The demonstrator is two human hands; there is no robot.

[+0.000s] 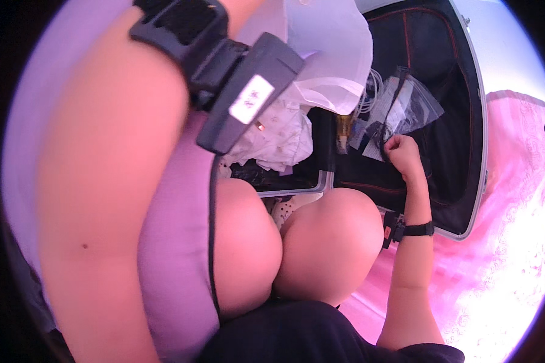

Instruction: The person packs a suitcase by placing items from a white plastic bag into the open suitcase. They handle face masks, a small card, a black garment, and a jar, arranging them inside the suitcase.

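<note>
My right hand (403, 154) reaches into the right half of an open suitcase (480, 136), its fingers closed on a thin black strap (396, 97). Under and beside that strap lie clear plastic bags (420, 106) with pale contents, a coiled white cable (374, 90) and a small bottle with amber contents (344, 129). My left forearm stretches up the left side with a black device strapped on; the left hand is out of view past the top edge. A sheer white cloth or bag (329, 50) hangs near that wrist, over part of the suitcase; what holds it is hidden.
Crumpled white patterned fabric (286, 136) lies in the suitcase's left half. My bare knees are close against its near edge. A white perforated shoe (284, 212) shows between them. Pink patterned cloth (517, 181) spreads at the right, and lilac fabric (177, 236) lies at the left.
</note>
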